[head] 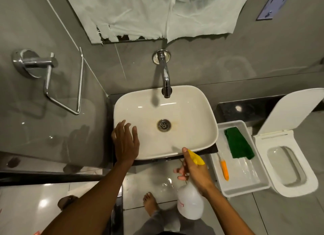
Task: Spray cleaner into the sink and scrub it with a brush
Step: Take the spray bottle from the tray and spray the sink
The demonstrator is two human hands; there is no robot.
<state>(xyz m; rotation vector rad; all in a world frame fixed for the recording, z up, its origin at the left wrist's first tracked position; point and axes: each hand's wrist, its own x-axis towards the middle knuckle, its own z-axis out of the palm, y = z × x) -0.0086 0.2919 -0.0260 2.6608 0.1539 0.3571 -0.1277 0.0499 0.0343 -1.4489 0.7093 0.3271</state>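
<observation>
Single head view, wide-angle, looking steeply down, close over sink (pixel 206 112); floor below.

Dark bench (pixel 228 110), glossy, running along the grey wall. On it, a white sink (pixel 198 112), rounded and rectangular, with its near rim past the front edge. Just right of the sink, a white tray (pixel 245 189) jutting well out beyond the bench edge. In the tray, a green cloth (pixel 239 143) at the far end and an orange-handled brush (pixel 224 170) nearer the front.
</observation>
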